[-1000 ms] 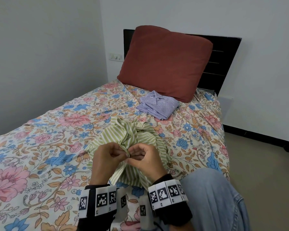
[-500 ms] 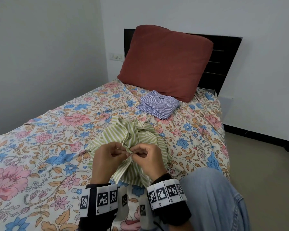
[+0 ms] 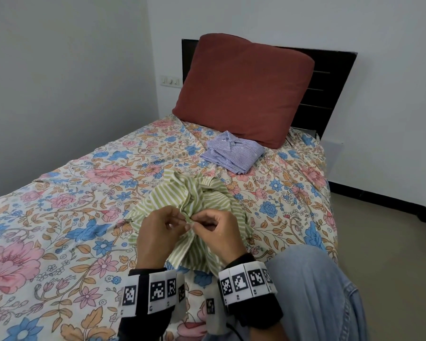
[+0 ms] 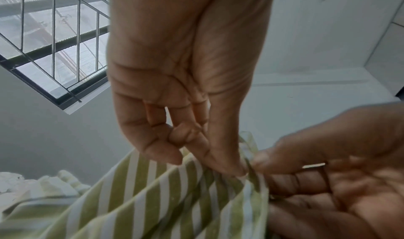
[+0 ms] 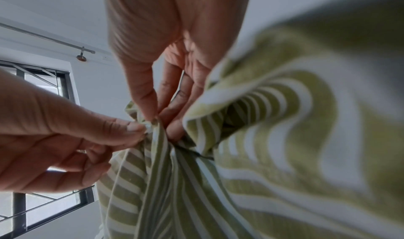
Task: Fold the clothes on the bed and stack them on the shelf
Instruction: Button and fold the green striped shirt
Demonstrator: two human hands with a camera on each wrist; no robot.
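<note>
A crumpled green-and-white striped shirt (image 3: 182, 200) lies bunched on the near part of the floral bed (image 3: 59, 217). Both hands meet at one gathered edge of it. My left hand (image 3: 175, 221) pinches the cloth between thumb and forefinger, and my right hand (image 3: 202, 221) pinches the same edge right beside it. The left wrist view shows the striped shirt (image 4: 174, 199) hanging from the left hand (image 4: 238, 172). In the right wrist view the right hand (image 5: 155, 118) nips the shirt (image 5: 262, 139). A folded blue striped shirt (image 3: 233, 153) rests by the pillow.
A dark red pillow (image 3: 244, 89) leans on the black headboard (image 3: 330, 77). My jeans-clad knee (image 3: 312, 291) is at the bed's right edge, with bare floor (image 3: 391, 242) beyond. Walls close in on the left and behind. No shelf is in view.
The hands have stayed together at the shirt's edge, with only small finger movements working the pinched cloth. The shirt and bed look the same.
</note>
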